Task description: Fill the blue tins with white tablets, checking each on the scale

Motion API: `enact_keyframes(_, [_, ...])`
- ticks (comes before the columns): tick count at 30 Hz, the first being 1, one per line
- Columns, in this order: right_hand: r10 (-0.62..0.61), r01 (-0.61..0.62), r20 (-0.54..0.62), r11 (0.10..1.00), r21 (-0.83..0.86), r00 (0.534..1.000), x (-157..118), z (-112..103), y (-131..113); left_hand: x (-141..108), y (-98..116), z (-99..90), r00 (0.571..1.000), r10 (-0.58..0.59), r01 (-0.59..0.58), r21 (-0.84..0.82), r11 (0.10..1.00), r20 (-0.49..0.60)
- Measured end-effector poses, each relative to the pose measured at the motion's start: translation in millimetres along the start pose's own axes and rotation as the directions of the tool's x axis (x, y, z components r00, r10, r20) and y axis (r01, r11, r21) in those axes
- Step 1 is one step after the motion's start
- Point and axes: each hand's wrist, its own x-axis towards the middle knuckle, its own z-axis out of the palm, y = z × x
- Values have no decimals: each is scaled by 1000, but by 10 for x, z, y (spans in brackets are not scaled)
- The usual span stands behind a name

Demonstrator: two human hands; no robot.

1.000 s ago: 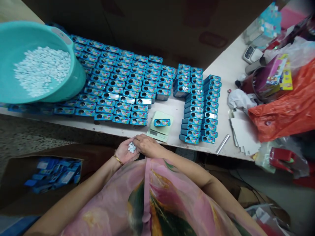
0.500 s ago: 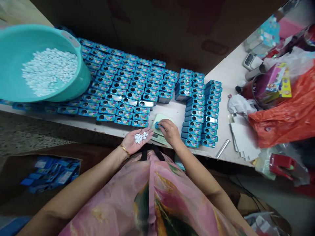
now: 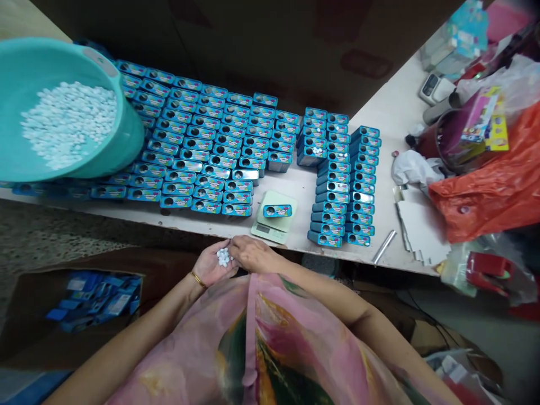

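**A:** Left to right, what sits where?

**B:** Upper left of the frame, a teal plastic basin (image 3: pixel 129 132) tips toward the wearer over the back rows; the tilt seems to pool its loose white candies (image 3: pixel 67 126) on the near side, within easy reach; lower left, a cardboard box (image 3: pixel 25 315) sits below bench level, holding flat blue packets (image 3: pixel 95 298).

**A:** And the middle?

**B:** Blue tins (image 3: pixel 202 152) stand in tight rows on a white bench (image 3: pixel 295 188); close packing seems to save space and keep each round window facing up; at the bench's front edge, a pale green kitchen scale (image 3: pixel 270 230) carries one blue tin (image 3: pixel 277 211), set apart from the rows, apparently so only that tin bears on the platform; its display is too small to read.

**A:** Hands?

**B:** Just below the bench edge, left of the scale, the left hand (image 3: pixel 211 265) lies open, palm up and slightly cupped, the cupping seeming to keep a small heap of white candies (image 3: pixel 224 257) from rolling; the right hand (image 3: pixel 253 254) curves over the heap's right side, palm down, touching the left hand; whether it pinches any candies, I cannot tell.

**A:** Far right?

**B:** A second block of tins (image 3: pixel 333 208), a metal tube (image 3: pixel 383 246), stacked white card (image 3: pixel 422 230) and an orange plastic bag (image 3: pixel 481 197).
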Motion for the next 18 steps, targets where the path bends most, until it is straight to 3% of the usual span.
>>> enact_keyframes(3, [37, -33, -42, 995, 99, 998, -28, -24, 18, 7, 7, 30, 1000, 29, -29, 2, 1000, 9])
enact_keyframes(6, [112, -72, -167, 971, 228, 980, -74, -93, 129, 12, 17, 131, 995, 66, -64, -30, 998, 77])
enact_keyframes(9, [281, -182, -320, 934, 307, 905, -132, -204, 382, 0, 43, 249, 991, 83, -80, -31, 996, 106])
enact_keyframes(12, [378, -272, -388, 914, 301, 841, -202, -284, 678, -13, 73, 323, 990, 90, -88, -25, 996, 111])
enact_keyframes(15, [398, -290, -393, 907, 307, 829, -264, -281, 798, -16, 78, 333, 989, 94, -90, -38, 995, 115])
enact_keyframes(18, [349, -246, -388, 925, 290, 853, -276, -218, 624, -9, 48, 287, 991, 71, -68, -30, 997, 117])
